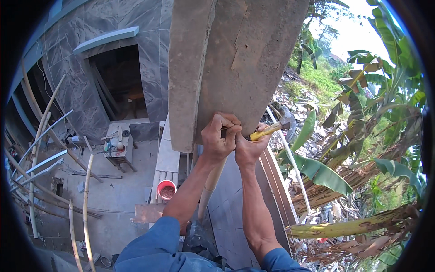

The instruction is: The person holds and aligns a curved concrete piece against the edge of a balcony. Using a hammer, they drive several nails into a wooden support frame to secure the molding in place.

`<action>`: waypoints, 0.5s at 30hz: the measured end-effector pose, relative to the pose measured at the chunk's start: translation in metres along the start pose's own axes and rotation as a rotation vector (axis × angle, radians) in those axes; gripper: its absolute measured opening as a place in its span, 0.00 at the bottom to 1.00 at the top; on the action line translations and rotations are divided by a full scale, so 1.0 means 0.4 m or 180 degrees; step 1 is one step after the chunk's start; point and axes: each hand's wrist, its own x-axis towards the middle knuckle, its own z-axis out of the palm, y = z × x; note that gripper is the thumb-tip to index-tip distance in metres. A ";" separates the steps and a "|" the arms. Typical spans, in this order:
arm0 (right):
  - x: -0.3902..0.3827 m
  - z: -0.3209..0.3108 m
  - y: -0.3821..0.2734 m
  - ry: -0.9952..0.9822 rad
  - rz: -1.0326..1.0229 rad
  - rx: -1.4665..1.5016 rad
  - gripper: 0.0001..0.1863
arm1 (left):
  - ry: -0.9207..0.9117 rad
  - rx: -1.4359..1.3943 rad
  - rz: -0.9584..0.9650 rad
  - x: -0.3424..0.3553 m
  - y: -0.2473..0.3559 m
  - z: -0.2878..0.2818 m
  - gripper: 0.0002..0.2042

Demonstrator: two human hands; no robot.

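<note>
A grey-brown concrete slab or beam point(253, 59) fills the upper middle, with a lengthwise ridge and a cracked, flaking surface. Against its near end, my left hand point(219, 138) is closed in a pinch; a thin dark thing shows between the fingers, too small to name. My right hand point(252, 147), close beside the left, is wrapped round the yellow handle of a claw hammer point(264, 132). The hammer's metal head points to the right, past the beam's edge. Both hands are raised in front of me, their fingertips nearly meeting.
Below on the left stand a small table point(121, 145) with containers and several bamboo poles point(87, 199). A red-rimmed bucket point(166, 190) sits on a ledge. A bamboo post point(212, 181) rises under the beam. Right of the block wall point(231, 213) are rubble and banana plants point(321, 174).
</note>
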 end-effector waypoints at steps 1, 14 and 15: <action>0.006 -0.006 -0.008 -0.0068 0.0021 0.0014 0.30 | -0.0160 0.0153 0.0225 0.018 0.007 -0.002 0.10; -0.002 -0.052 0.034 -0.0699 -0.0500 0.0089 0.25 | -0.0698 0.0256 0.0957 0.056 -0.053 -0.038 0.11; 0.001 -0.049 0.041 -0.0727 -0.0544 0.0243 0.26 | -0.0879 0.0405 0.1209 0.060 -0.046 -0.043 0.11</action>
